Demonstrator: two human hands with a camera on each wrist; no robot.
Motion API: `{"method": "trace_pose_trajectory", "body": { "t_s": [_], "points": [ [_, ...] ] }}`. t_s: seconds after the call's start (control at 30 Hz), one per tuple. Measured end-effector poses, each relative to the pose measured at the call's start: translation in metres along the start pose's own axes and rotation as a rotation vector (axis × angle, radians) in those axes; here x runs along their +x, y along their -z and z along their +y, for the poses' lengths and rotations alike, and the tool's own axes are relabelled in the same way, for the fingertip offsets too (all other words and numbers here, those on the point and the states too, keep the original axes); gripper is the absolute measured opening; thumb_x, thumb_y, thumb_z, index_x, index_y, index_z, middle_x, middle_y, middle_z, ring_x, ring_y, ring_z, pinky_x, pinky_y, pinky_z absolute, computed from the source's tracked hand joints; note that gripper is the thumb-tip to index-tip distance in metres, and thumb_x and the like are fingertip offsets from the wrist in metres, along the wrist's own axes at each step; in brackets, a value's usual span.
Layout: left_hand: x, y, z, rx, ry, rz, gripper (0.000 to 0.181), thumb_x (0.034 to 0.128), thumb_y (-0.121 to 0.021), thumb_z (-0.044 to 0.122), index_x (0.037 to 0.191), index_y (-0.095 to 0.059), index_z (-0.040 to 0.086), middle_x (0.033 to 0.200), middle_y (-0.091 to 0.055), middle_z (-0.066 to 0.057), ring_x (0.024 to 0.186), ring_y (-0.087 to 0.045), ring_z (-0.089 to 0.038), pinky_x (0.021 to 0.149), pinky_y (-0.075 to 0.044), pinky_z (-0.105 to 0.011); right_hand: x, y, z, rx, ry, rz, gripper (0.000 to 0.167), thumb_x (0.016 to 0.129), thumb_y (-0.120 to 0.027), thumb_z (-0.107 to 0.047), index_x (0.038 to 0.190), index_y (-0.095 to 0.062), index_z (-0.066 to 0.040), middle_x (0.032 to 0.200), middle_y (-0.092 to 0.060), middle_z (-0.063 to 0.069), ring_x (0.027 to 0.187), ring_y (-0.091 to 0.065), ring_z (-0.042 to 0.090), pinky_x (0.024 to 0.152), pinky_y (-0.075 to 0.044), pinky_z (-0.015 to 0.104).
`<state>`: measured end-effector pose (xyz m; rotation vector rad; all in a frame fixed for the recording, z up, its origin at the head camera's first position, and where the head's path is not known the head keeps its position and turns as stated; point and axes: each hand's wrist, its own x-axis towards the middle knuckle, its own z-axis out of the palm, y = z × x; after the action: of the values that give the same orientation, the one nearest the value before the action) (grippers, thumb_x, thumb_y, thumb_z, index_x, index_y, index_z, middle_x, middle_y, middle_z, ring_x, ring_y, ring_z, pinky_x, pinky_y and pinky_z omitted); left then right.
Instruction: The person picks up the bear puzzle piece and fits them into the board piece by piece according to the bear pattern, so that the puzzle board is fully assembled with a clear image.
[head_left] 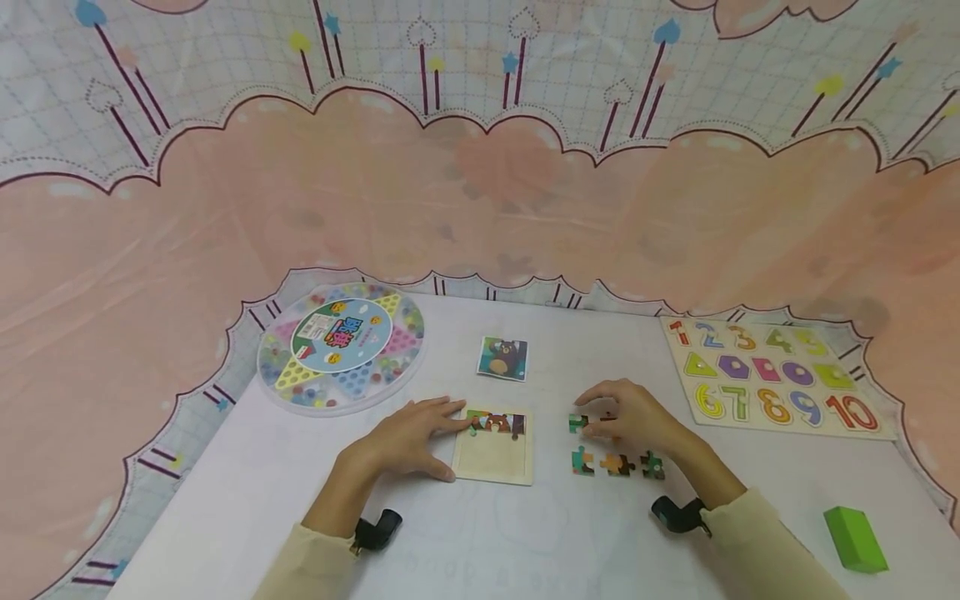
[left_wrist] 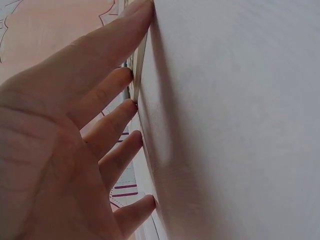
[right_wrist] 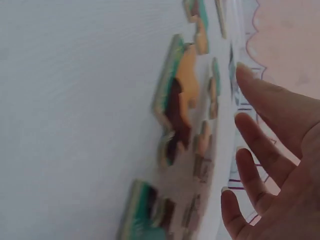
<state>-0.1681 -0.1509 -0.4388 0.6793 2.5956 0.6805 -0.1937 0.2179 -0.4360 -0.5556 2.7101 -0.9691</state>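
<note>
A small wooden puzzle tray (head_left: 491, 467) lies on the table with a row of bear-picture pieces (head_left: 497, 422) along its top; the lower part shows bare wood. My left hand (head_left: 412, 437) rests at the tray's left side, fingers extended, thumb near the lower left corner. In the left wrist view the fingertips (left_wrist: 131, 75) touch the tray's edge. Over the loose pieces hovers my right hand (head_left: 633, 419), fingers loosely bent and holding nothing in the right wrist view. Beneath and in front of it lie several jigsaw pieces (head_left: 617, 464), the back ones partly hidden by the hand.
Behind the tray lies a bear picture card (head_left: 503, 358). A round marble board game (head_left: 341, 350) sits at the back left, a number-and-shape board (head_left: 776, 379) at the back right. A green block (head_left: 855, 539) stands at the front right. Patterned cloth hangs behind the table.
</note>
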Motion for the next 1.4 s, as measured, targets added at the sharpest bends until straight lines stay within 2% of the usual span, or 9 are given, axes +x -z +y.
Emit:
{"method": "trace_pose_trajectory", "body": {
  "t_s": [0.13,0.3,0.6,0.83,0.97,1.1,1.27,1.33,1.4],
  "points": [
    [0.001,-0.001,-0.001,-0.005,0.003,0.002,0.078,0.0738,-0.09,0.032,0.144,-0.059,0.02,0.164,-0.042,-0.003,0.159,-0.027,-0.032,0.13,-0.015,-0.062,-0.001,-0.004,0.009,-0.035,0.023,-0.006,0.03,0.086,-0.082,-0.024,0.113,-0.077,-0.013,0.12,-0.074,0.006,0.111,-0.059,0.026,0.098,-0.054,0.049],
    [0.001,-0.001,0.0,-0.004,0.003,-0.001,0.077,0.0744,-0.09,0.032,0.145,-0.059,0.021,0.165,-0.041,-0.003,0.159,-0.027,-0.032,0.13,-0.015,-0.061,-0.001,-0.007,0.015,-0.021,0.035,-0.007,0.03,0.084,-0.084,-0.021,0.112,-0.076,-0.013,0.115,-0.073,0.005,0.099,-0.053,0.018,0.086,-0.048,0.03],
    [-0.001,-0.001,0.0,0.002,-0.007,0.006,0.078,0.0743,-0.09,0.033,0.145,-0.059,0.017,0.164,-0.042,-0.005,0.158,-0.027,-0.034,0.13,-0.016,-0.063,-0.001,-0.011,0.013,-0.004,0.033,-0.011,0.026,0.083,-0.084,-0.017,0.108,-0.077,-0.014,0.108,-0.075,-0.001,0.101,-0.058,0.015,0.091,-0.051,0.033],
    [0.0,-0.001,-0.003,0.033,-0.015,0.014,0.082,0.0735,-0.09,0.036,0.148,-0.056,0.022,0.163,-0.043,-0.001,0.157,-0.03,-0.032,0.129,-0.02,-0.06,-0.001,-0.012,0.007,-0.015,-0.01,-0.001,0.02,0.084,-0.083,-0.02,0.103,-0.079,-0.016,0.105,-0.075,-0.001,0.103,-0.059,0.018,0.095,-0.054,0.047],
    [0.001,-0.001,-0.003,0.042,-0.015,0.017,0.083,0.0732,-0.09,0.038,0.147,-0.056,0.023,0.163,-0.044,-0.001,0.157,-0.031,-0.033,0.127,-0.024,-0.062,-0.002,-0.011,0.003,-0.018,-0.014,-0.011,0.02,0.085,-0.082,-0.02,0.104,-0.078,-0.015,0.105,-0.075,-0.001,0.103,-0.062,0.018,0.096,-0.055,0.049],
    [0.002,-0.001,-0.002,0.035,0.0,0.019,0.082,0.073,-0.09,0.038,0.147,-0.057,0.025,0.164,-0.043,0.001,0.157,-0.03,-0.033,0.126,-0.024,-0.063,-0.001,-0.008,0.001,0.001,-0.034,-0.002,0.02,0.086,-0.081,-0.022,0.105,-0.077,-0.015,0.108,-0.075,0.001,0.101,-0.066,0.017,0.09,-0.059,0.042],
    [0.002,-0.001,-0.002,0.032,0.008,0.019,0.082,0.0723,-0.091,0.037,0.146,-0.058,0.025,0.163,-0.044,0.002,0.157,-0.03,-0.033,0.126,-0.025,-0.063,0.003,-0.006,-0.003,0.053,-0.033,0.058,0.016,0.087,-0.081,-0.02,0.102,-0.078,-0.014,0.105,-0.075,0.004,0.088,-0.065,0.014,0.068,-0.056,0.022],
    [0.002,-0.001,-0.002,0.034,0.009,0.018,0.082,0.0725,-0.091,0.037,0.146,-0.057,0.025,0.163,-0.044,0.001,0.157,-0.03,-0.033,0.126,-0.025,-0.064,0.004,-0.005,-0.005,0.067,-0.013,0.073,0.016,0.087,-0.081,-0.019,0.101,-0.079,-0.014,0.102,-0.075,0.003,0.085,-0.063,0.013,0.067,-0.055,0.017],
    [0.002,-0.001,-0.002,0.035,0.012,0.015,0.082,0.0729,-0.09,0.037,0.147,-0.057,0.026,0.164,-0.043,0.002,0.157,-0.03,-0.033,0.126,-0.025,-0.063,0.006,-0.006,-0.008,0.07,0.014,0.086,0.016,0.087,-0.081,-0.02,0.102,-0.08,-0.014,0.103,-0.075,0.003,0.088,-0.066,0.013,0.072,-0.055,0.014]
  ]
}}
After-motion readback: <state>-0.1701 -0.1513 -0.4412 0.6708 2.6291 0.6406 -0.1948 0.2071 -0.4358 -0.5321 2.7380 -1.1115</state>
